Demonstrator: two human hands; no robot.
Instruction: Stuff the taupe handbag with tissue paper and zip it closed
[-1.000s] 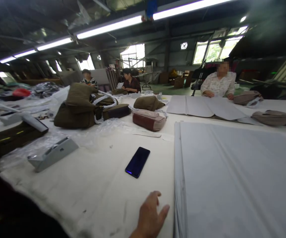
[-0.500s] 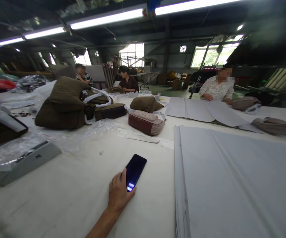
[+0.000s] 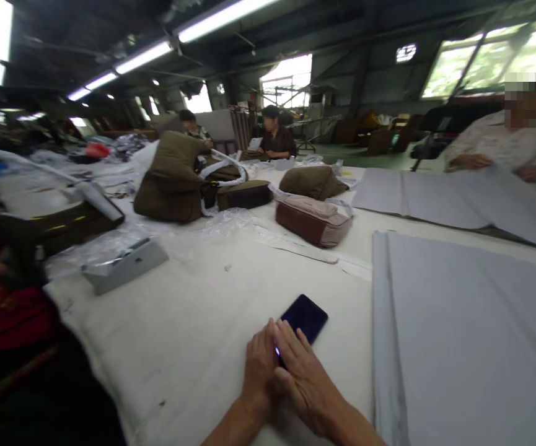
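Note:
A dark phone (image 3: 305, 316) lies on the white cloth-covered table (image 3: 193, 322), its near end showing a small glow. My left hand (image 3: 258, 365) rests at that near end, fingers pressed together against the phone's left edge. My right hand (image 3: 302, 379) lies beside it, touching the left hand, with its fingers stretched flat over the phone's near end. Both forearms enter from the bottom edge.
A stack of large grey paper sheets (image 3: 458, 322) fills the right. Beyond the phone lie a maroon and pink bag (image 3: 311, 220), olive bags (image 3: 170, 179), clear plastic film (image 3: 193, 229) and a grey metal device (image 3: 126, 266). Other people (image 3: 274, 133) sit across the table; one (image 3: 504, 145) handles paper.
My right hand has come in and laid its fingers on the phone next to my left hand. The view has swung left and dipped, so the phone sits closer to me.

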